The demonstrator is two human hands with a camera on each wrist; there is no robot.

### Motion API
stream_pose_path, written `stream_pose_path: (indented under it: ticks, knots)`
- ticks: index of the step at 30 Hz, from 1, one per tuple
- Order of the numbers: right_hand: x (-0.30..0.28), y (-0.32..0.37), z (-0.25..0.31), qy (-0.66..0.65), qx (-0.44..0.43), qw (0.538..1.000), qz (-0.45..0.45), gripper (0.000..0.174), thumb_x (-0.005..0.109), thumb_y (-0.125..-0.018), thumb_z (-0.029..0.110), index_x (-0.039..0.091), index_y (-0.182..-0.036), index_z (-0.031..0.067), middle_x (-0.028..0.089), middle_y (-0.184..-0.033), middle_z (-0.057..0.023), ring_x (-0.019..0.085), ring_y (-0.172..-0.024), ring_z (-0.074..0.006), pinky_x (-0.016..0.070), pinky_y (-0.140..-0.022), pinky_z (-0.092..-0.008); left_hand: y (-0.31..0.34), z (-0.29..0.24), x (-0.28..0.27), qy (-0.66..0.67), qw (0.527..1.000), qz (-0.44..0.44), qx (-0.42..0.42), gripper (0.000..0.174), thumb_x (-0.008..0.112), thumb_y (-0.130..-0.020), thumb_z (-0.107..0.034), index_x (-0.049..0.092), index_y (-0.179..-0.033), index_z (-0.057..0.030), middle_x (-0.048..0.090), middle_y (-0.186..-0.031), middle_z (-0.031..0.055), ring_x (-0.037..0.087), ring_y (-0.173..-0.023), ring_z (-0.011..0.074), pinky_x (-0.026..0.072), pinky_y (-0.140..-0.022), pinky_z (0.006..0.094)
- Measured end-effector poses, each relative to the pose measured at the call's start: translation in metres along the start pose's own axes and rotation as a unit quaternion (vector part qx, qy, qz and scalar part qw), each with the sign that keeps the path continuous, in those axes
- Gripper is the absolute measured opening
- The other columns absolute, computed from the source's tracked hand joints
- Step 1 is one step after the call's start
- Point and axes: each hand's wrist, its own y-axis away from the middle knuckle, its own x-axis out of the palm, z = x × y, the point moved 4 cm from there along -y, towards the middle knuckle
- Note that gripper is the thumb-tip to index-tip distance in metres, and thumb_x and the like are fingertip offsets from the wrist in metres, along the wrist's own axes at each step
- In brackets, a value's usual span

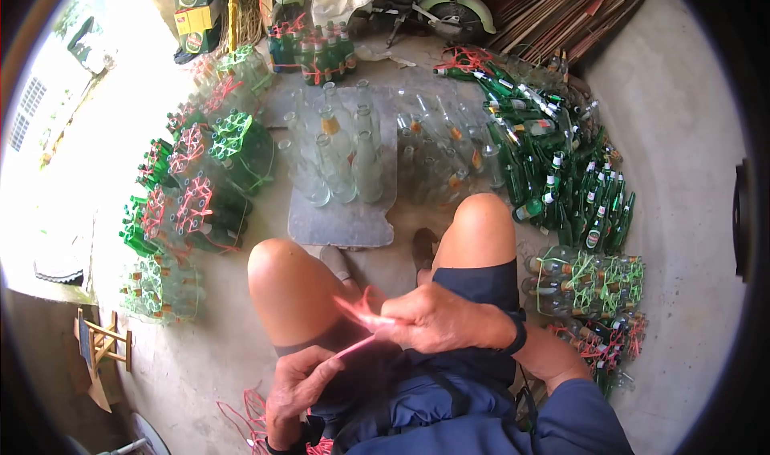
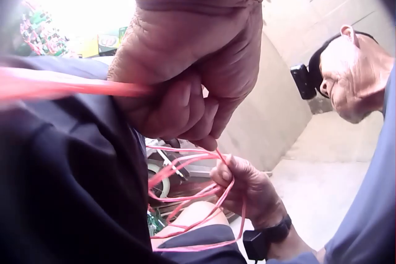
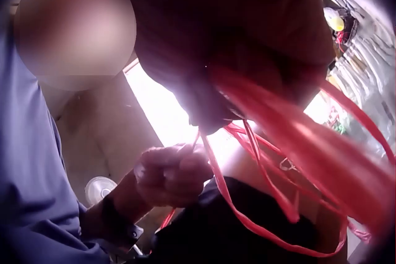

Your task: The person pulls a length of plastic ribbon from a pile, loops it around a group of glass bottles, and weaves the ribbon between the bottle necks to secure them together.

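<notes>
Red plastic twine point(image 1: 358, 347) runs between the two hands, above the seated person's lap. The left hand point(image 1: 295, 384) pinches one end of this span, and its fingers point(image 2: 185, 106) curl round the strand in the left wrist view. To the right and a little higher, the right hand point(image 1: 437, 319) grips the twine, with a flattened red tuft sticking out past its fingers. Several loops of twine point(image 3: 235, 214) hang below the right hand in the right wrist view, where that hand is dark. More loose red twine point(image 1: 253, 411) lies beside the left forearm.
Clear glass bottles point(image 1: 366, 170) stand on a grey board point(image 1: 341, 224) ahead of the knees. Loose green bottles point(image 1: 597, 206) are heaped at the right. Tied bottle bundles point(image 1: 192, 202) line the left, and a small wooden stool point(image 1: 104, 343) is at the lower left.
</notes>
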Motion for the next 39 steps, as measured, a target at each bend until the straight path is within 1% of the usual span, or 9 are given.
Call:
stream_pose_path:
  ticks: [6,11,15,19,28,31,32,34,39]
  knots:
    - [-0.109,0.033,-0.019,0.023,-0.031,0.945,-0.326,0.020,0.067,-0.103,0.018,0.070,-0.099,-0.0019,0.057,-0.076,0.0073,0.052,-0.072,-0.0001,0.0482,-0.058,-0.0269,0.029,0.023,-0.032,0.073,0.994,-0.082,0.003,0.030,0.069,-0.101,-0.022,0.069,-0.085,0.0036,0.049,-0.058,-0.0055,0.037,-0.051,0.0025,0.0253,-0.048,0.0228]
    - [-0.159,0.061,-0.020,-0.203,-0.011,0.837,-0.508,0.030,0.065,-0.105,0.025,0.064,-0.082,0.0060,0.047,-0.065,0.0088,0.034,-0.053,0.0025,0.0235,-0.047,-0.0185,0.039,0.037,-0.047,0.076,0.985,-0.147,0.041,0.032,0.065,-0.103,-0.023,0.066,-0.085,0.0025,0.047,-0.056,-0.0045,0.036,-0.046,0.0034,0.0251,-0.044,0.0239]
    - [-0.120,0.043,-0.010,-0.021,0.020,0.878,-0.477,0.029,0.066,-0.104,0.025,0.065,-0.084,0.0047,0.050,-0.065,0.0075,0.042,-0.054,-0.0020,0.0346,-0.048,-0.0245,0.034,0.012,-0.032,0.024,0.980,-0.193,0.037,0.031,0.066,-0.103,-0.022,0.069,-0.085,0.0028,0.048,-0.058,-0.0059,0.038,-0.049,0.0028,0.0261,-0.046,0.0234]
    - [-0.043,0.014,0.022,0.242,-0.141,0.921,-0.269,0.016,0.073,-0.095,0.018,0.066,-0.094,0.0039,0.060,-0.092,-0.0096,0.060,-0.079,-0.0293,0.0451,-0.064,-0.0409,0.016,-0.019,-0.002,-0.070,0.991,-0.104,0.040,0.019,0.069,-0.101,-0.014,0.074,-0.093,0.0027,0.058,-0.064,-0.0028,0.047,-0.057,0.0035,0.0356,-0.052,0.0237]
    - [0.047,0.004,-0.002,0.103,-0.044,0.986,-0.121,0.021,0.069,-0.098,0.023,0.060,-0.103,0.0049,0.066,-0.084,-0.0157,0.068,-0.074,-0.0378,0.0497,-0.061,-0.0477,-0.018,-0.036,0.032,-0.089,0.989,-0.031,0.111,0.020,0.067,-0.102,-0.014,0.073,-0.113,0.0025,0.067,-0.076,0.0075,0.056,-0.067,0.0107,0.0484,-0.062,0.0294]
    - [0.031,0.008,-0.002,-0.047,0.093,0.994,-0.028,0.019,0.070,-0.098,0.021,0.062,-0.102,0.0049,0.066,-0.081,-0.0209,0.067,-0.077,-0.0440,0.0513,-0.064,-0.0468,-0.020,-0.037,0.032,-0.070,0.993,-0.031,0.093,0.018,0.068,-0.101,-0.013,0.073,-0.109,0.0029,0.068,-0.082,0.0059,0.058,-0.075,0.0096,0.0498,-0.068,0.0288]
    - [0.032,0.008,-0.008,-0.020,0.006,0.999,-0.049,0.016,0.070,-0.098,0.019,0.064,-0.100,0.0038,0.066,-0.080,-0.0210,0.066,-0.076,-0.0439,0.0513,-0.064,-0.0468,-0.020,-0.038,0.031,-0.052,0.994,-0.037,0.094,0.016,0.069,-0.101,-0.012,0.073,-0.103,0.0034,0.066,-0.080,0.0016,0.056,-0.077,0.0062,0.0480,-0.068,0.0264]
    - [0.022,0.007,0.000,0.035,-0.030,0.997,-0.058,0.009,0.073,-0.096,0.010,0.069,-0.096,0.0018,0.066,-0.075,-0.0142,0.064,-0.064,-0.0180,0.0481,-0.058,-0.0339,-0.020,-0.029,0.026,-0.073,0.992,-0.031,0.094,0.018,0.070,-0.101,-0.015,0.073,-0.098,0.0026,0.066,-0.081,0.0008,0.055,-0.077,0.0058,0.0476,-0.067,0.0260]
    - [-0.037,0.013,-0.012,-0.122,0.062,0.968,-0.211,0.016,0.065,-0.103,0.015,0.069,-0.096,0.0012,0.063,-0.080,0.0052,0.055,-0.061,-0.0053,0.0446,-0.054,-0.0241,-0.006,-0.025,-0.004,0.002,0.997,-0.066,0.029,0.021,0.071,-0.102,-0.020,0.073,-0.091,-0.0013,0.058,-0.069,-0.0051,0.046,-0.060,0.0006,0.0335,-0.053,0.0215]
